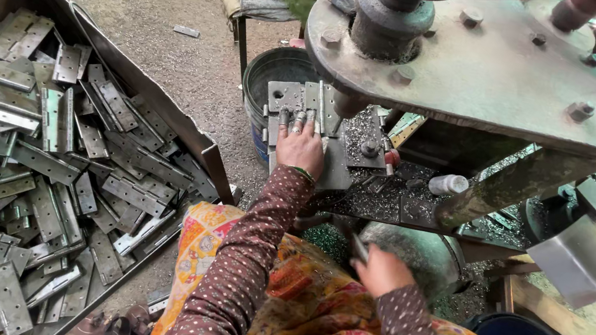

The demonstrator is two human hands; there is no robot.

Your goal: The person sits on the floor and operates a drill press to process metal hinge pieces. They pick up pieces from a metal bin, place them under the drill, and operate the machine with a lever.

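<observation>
Hinge (305, 106) under left hand (301, 148), beside press ram (344, 104)

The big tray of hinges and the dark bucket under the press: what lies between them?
In the head view, only gritty floor lies between the tray and the bucket.

The left arm is reaching forward, almost straight, its left hand (301, 147) lying palm down with fingers (297, 122) stretched ahead and slightly spread. The right arm is bending at the elbow, keeping the right hand (382, 271) low near the lap, curled loosely into a fist.
</observation>
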